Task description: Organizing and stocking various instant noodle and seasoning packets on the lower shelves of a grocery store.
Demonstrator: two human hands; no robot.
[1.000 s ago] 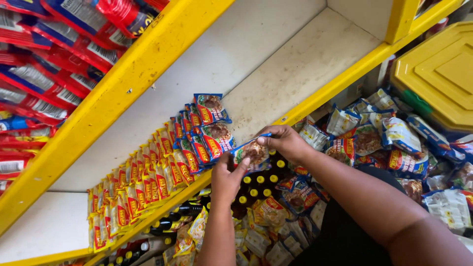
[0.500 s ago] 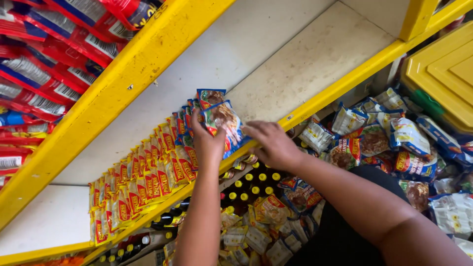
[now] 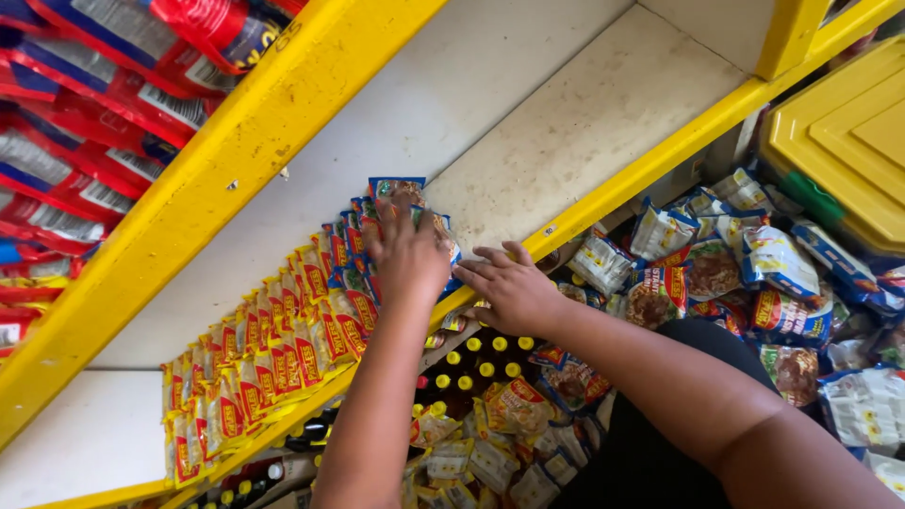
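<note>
Head view showed a yellow-framed shelf (image 3: 603, 123) with a row of snack packets (image 3: 283, 349) standing along its front edge.

Below the shelf lay a heap of loose packets (image 3: 745, 273) and some yellow-capped bottles (image 3: 462, 363). The left hand (image 3: 407, 256) lay flat, fingers spread, pressed on the blue packets (image 3: 396, 193) at the row's right end, gripping nothing. The right hand (image 3: 514, 287) rested open on the shelf's yellow lip just beside them, empty.

Two hands (image 3: 462, 273), one yellow shelf (image 3: 603, 141), one yellow bin (image 3: 848, 141)
</note>
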